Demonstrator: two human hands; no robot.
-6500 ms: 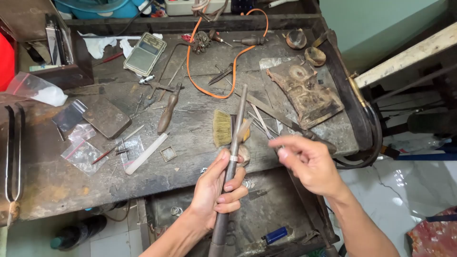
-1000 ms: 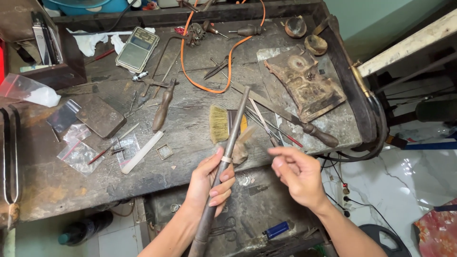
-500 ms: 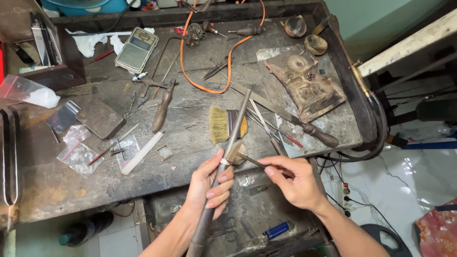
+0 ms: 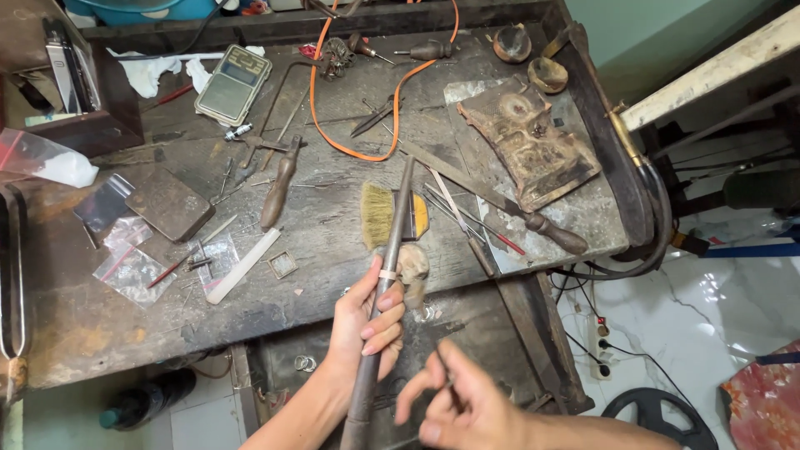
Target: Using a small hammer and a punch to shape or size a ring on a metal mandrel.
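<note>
Both forearms were bare, with no sleeve, cuff or glove anywhere in view. The left hand [image 4: 367, 321] wore no ring, watch or band, and its fingernails looked short and unpainted. The right hand [image 4: 467, 408], at the near edge of the view, was likewise bare, with no jewellery on the fingers or the wrist.

A long, tapered dark metal mandrel [image 4: 385, 283] slants up through lower centre frame, a thin pale ring [image 4: 387, 274] encircling its middle.
</note>
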